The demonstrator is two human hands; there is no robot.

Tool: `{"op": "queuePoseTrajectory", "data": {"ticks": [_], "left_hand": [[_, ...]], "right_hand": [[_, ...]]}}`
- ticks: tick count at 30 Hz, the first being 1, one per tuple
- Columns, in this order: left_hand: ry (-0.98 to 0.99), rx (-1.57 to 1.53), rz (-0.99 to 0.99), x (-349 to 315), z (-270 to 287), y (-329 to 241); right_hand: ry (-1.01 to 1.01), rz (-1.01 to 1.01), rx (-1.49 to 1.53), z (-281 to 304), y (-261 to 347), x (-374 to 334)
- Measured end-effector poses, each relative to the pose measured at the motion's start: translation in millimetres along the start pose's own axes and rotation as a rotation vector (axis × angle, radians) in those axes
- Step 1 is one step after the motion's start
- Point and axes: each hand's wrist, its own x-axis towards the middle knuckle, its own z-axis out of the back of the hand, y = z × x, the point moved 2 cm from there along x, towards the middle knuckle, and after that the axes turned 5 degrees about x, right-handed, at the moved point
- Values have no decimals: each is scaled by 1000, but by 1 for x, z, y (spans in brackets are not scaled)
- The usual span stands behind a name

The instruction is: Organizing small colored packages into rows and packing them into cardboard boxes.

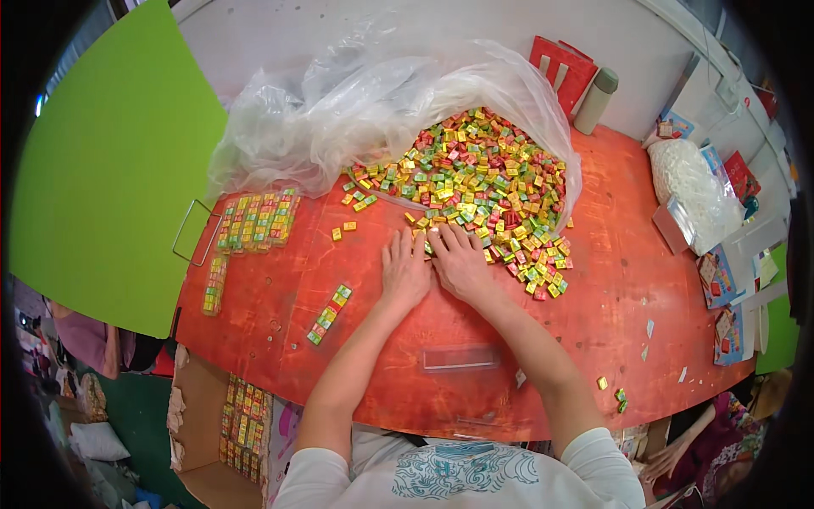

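A heap of small wrapped candies [500,174] in yellow, red and green spills from a clear plastic bag [314,110] onto the red table. At the heap's near edge, my left hand [405,270] lies with its fingers stretched forward. Close beside it on the right, my right hand [462,265] rests fingers-forward, its fingertips among the candies. What lies beneath both palms is hidden. A short row of candies [329,315] sits to the left of my left forearm. A clear narrow plastic tray [460,358] lies between my forearms.
Packed candy rows [257,220] stand at the left near a metal wire handle [188,244] and a green panel [110,178]. Below is a cardboard box [197,424] with more packs. A thermos [596,100] stands far right. Boxes and a white bag [691,187] line the right edge.
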Motion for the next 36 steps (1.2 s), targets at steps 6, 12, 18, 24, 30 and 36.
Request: {"op": "queuePoseTrajectory", "data": {"ticks": [6, 12, 18, 24, 30, 36], "left_hand": [[86, -124, -79, -49, 15, -35], [102, -359, -112, -80, 44, -33], [46, -137, -99, -81, 75, 1], [126, 15, -171, -68, 77, -1], [59, 98, -97, -66, 63, -13], [34, 84, -80, -78, 65, -28]], "right_hand": [[84, 124, 39, 34, 1, -50], [168, 88, 123, 70, 9, -80], [157, 75, 196, 84, 32, -111], [109, 99, 169, 83, 54, -116], [18, -27, 103, 59, 41, -74], [22, -31, 128, 51, 31, -68]]}}
